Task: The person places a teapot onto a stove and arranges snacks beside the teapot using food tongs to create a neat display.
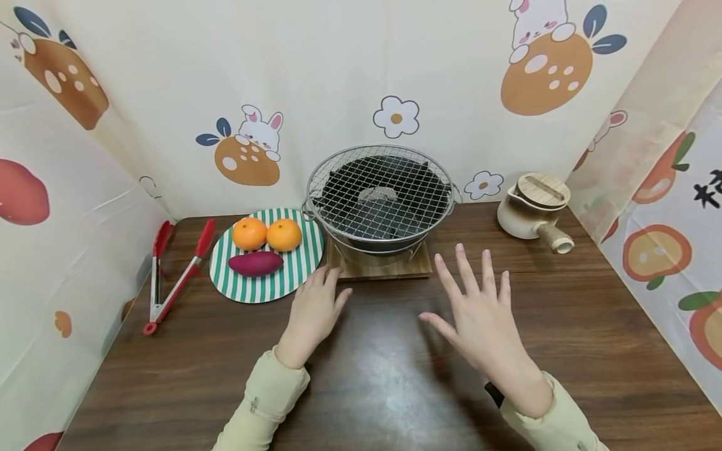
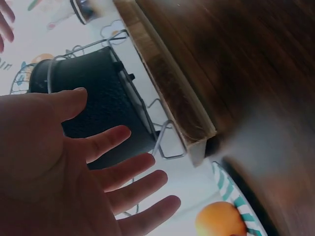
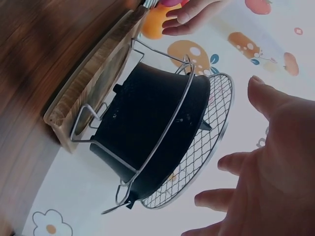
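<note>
A black round grill stove (image 1: pixel 383 207) topped by a wire mesh rack (image 1: pixel 350 181) stands on a wooden base (image 1: pixel 389 270) at the back middle of the table. My left hand (image 1: pixel 316 310), empty and with fingers loosely extended, hovers by the base's front left corner, beside a green-striped plate (image 1: pixel 265 291). On that plate lie two oranges (image 1: pixel 250 234) (image 1: pixel 284 235) and a purple sweet potato (image 1: pixel 256 264). To the right of the base, my right hand (image 1: pixel 479 313) has its fingers spread and holds nothing. In the right wrist view the stove (image 3: pixel 142 118) appears ahead of that hand.
Red-tipped tongs (image 1: pixel 169 282) lie spread at the left of the plate. A small lidded pot (image 1: pixel 530 207) with a wooden side handle stands at the back right. Printed cloth (image 1: pixel 350 56) hangs behind the brown table (image 1: pixel 383 388) and along both sides.
</note>
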Demonstrator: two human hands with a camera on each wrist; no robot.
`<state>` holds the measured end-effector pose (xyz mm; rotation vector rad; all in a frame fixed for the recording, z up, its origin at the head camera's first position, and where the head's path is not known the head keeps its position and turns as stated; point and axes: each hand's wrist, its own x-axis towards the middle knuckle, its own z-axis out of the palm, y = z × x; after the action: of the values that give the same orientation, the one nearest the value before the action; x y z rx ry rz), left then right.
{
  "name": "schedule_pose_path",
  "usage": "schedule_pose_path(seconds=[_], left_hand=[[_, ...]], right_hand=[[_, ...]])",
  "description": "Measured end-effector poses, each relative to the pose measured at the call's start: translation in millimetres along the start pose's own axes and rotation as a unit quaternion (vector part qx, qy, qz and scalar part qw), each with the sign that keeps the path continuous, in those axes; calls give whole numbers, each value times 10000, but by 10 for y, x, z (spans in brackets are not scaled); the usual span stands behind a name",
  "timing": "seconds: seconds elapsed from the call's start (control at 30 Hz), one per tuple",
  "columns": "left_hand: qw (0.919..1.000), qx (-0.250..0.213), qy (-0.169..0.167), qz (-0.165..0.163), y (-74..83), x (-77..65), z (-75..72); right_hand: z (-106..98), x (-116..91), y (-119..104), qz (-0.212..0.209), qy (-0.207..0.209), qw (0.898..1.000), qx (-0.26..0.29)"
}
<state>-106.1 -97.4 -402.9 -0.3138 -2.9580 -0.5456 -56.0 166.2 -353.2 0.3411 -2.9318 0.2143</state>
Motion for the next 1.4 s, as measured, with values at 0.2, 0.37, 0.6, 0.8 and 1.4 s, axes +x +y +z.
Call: schedule_pose_path(seconds=[0.2, 0.37, 0.6, 0.8, 1.4], left_hand=[[9997, 2, -132, -182, -56, 135, 32], [9988, 119, -354, -302, -91, 230, 60], [9970, 408, -571, -333, -119, 340, 113], [9962, 655, -492, -304, -129, 442, 143], [9950, 921, -100, -369, -138, 572, 177]], right_hand=[[-8, 17, 60, 30, 166, 9999, -19], [-12, 40, 131, 150, 218, 9996, -23], [0, 94, 288, 461, 443, 9979, 46], [38, 184, 479, 816, 709, 9940, 188], [39, 244, 805, 1096, 842, 9903, 131]])
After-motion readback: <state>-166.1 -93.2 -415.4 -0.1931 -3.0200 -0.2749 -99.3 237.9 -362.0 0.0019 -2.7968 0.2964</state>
